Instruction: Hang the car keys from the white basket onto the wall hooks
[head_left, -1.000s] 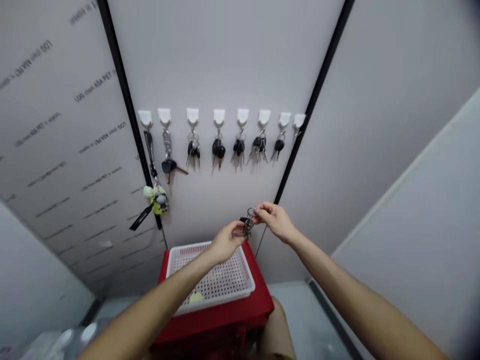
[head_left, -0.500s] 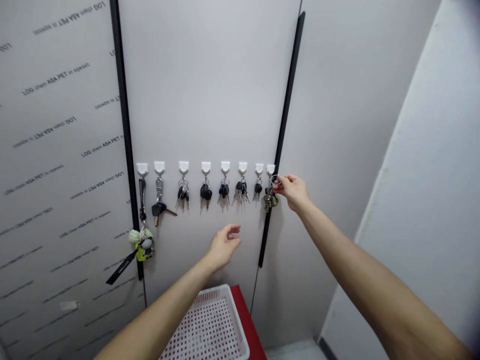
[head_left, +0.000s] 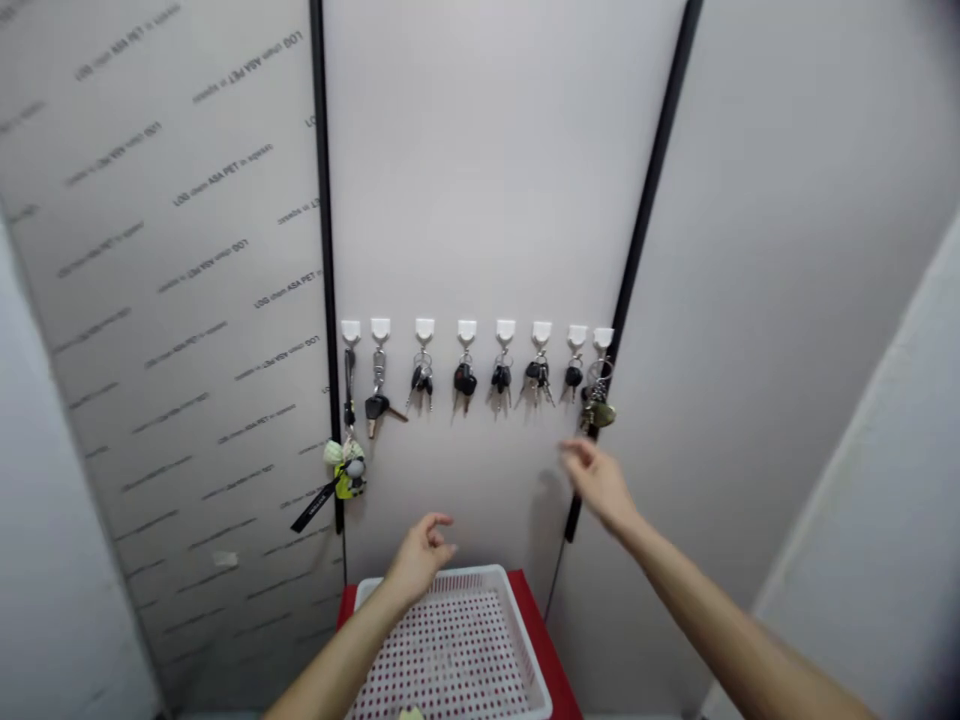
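Just below the rightmost bunch of brass-coloured keys (head_left: 599, 412) is my right hand (head_left: 600, 484), apart from it, a little blurred, fingers loosely bent with nothing seen in them. That bunch hangs by its ring from a white hook (head_left: 603, 338). My left hand (head_left: 417, 562) hovers over the back left of a white plastic basket (head_left: 531, 640), thumb and fingers apart and holding nothing. Several black-headed key bunches, such as the middle one (head_left: 501, 378), hang in a row. At the far left a black strap carries a charm with a small figure (head_left: 354, 467).
The basket, with perforated floor, stands on a red surface (head_left: 541, 640). A small pale thing (head_left: 410, 714) shows at its near edge. Black vertical strips (head_left: 324, 200) flank the white panel (head_left: 480, 200). Printed film (head_left: 217, 300) covers the left panel.
My right hand has let go of the key ring and dropped below it; the bunch now hangs free. My left hand has moved lower, over the basket. The view has shifted left.
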